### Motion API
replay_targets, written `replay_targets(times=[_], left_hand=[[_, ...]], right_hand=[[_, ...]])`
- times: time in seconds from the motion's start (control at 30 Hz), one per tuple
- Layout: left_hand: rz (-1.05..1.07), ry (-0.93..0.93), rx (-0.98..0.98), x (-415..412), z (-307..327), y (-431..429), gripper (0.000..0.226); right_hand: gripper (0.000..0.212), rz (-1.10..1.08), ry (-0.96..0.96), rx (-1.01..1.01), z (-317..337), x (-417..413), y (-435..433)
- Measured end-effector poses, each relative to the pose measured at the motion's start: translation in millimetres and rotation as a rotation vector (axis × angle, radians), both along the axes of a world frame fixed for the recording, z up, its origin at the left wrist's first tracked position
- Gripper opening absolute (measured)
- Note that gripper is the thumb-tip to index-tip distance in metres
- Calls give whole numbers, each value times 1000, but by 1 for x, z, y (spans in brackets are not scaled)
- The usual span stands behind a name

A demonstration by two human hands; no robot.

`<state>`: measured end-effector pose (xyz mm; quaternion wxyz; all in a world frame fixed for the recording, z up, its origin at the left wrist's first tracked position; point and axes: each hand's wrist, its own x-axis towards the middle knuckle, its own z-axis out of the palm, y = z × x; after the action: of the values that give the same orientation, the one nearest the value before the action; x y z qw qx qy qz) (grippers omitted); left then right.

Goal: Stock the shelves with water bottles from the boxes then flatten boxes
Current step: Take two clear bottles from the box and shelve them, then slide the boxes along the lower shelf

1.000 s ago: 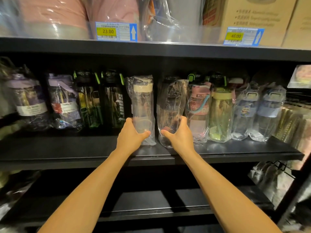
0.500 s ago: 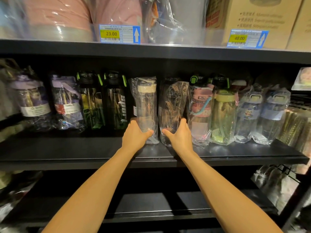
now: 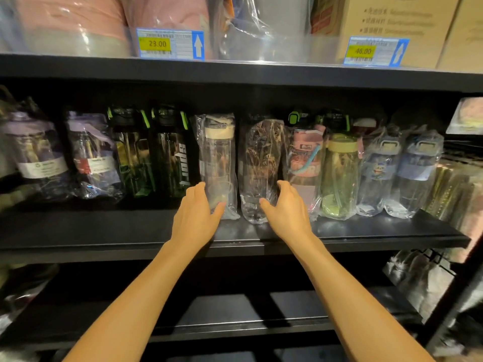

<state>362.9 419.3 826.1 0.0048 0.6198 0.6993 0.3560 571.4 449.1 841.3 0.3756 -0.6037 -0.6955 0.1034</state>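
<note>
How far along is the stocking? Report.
Done: the middle shelf already holds a row of wrapped bottles. In hand: left hand grips the cream-lidded bottle, right hand the dark bottle, both standing. Left: boxes aren't in view.

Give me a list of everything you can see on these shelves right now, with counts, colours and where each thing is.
Cream-lid bottle: 1, clear, wrapped, middle shelf centre.
Dark bottle: 1, wrapped, just right of it.
Sport bottles: 2, black-green, left of centre.
Purple bottles: 2, far left.
Pink bottle: 1, right of centre.
Green bottle: 1, beside pink.
Blue bottles: 2, right end.
Price tags: 2, yellow-blue, top shelf edge.
Cardboard box: tan, top right.
Left hand: on cream-lid bottle's base.
Right hand: on dark bottle's base.
</note>
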Motion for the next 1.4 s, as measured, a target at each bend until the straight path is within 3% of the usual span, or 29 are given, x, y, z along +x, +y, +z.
replay_targets(times=[0.1, 0.23, 0.3, 0.43, 0.67, 0.77, 0.87, 1.07, 1.4], left_hand=[[-46, 157, -23, 16, -1, -33, 58], [-85, 459, -107, 45, -5, -71, 49], [-69, 596, -168, 61, -8, -84, 52], [-95, 692, -233, 99, -17, -102, 55], [-214, 685, -155, 175, -47, -123, 58], [-224, 723, -217, 206, -78, -122, 57], [-274, 723, -276, 236, -121, -123, 50], [-348, 695, -501, 302, -215, -133, 59], [-438, 675, -779, 380, -424, -142, 56]], right_hand=[[51, 16, -187, 72, -6, 16, -20], [52, -27, -498, 141, -22, 41, -44], [53, -58, -562, 178, -30, 57, -56], [58, -105, -646, 202, -46, 93, -83], [60, -94, -652, 148, -87, 164, -123], [57, -94, -642, 115, -120, 202, -137], [54, -100, -678, 5, -162, 239, -147], [41, -135, -654, -190, -256, 303, -170], [51, -76, -695, -599, -460, 382, -198]])
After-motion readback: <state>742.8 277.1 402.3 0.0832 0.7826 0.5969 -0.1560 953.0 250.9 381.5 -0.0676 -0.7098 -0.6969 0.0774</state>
